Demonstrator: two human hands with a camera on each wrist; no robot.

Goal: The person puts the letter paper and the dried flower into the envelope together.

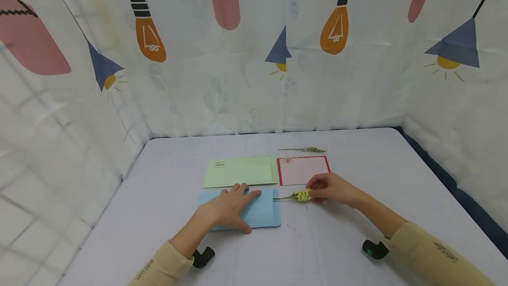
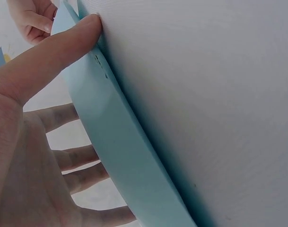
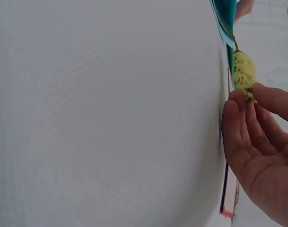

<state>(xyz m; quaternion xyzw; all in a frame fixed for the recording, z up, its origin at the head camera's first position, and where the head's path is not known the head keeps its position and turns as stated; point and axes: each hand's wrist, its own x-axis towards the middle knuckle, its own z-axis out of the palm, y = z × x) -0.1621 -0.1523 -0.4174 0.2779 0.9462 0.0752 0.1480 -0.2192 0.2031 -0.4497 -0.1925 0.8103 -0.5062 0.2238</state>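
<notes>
Flower [image 1: 302, 195], stem [image 1: 285, 197] at right end of blue envelope [image 1: 261, 214], looks light and brittle, so best held by stem; right hand [image 1: 335, 190] pinches its tip, left hand [image 1: 231, 206] spread on envelope.

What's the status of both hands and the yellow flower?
Left hand rests on blue envelope. Right hand pinches yellow flower, stem at envelope's flap. No obstruction visible.

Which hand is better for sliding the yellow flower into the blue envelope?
Probably the right hand: it pinches the yellow flower, stem toward the blue envelope, while the left hand rests on the envelope.
</notes>
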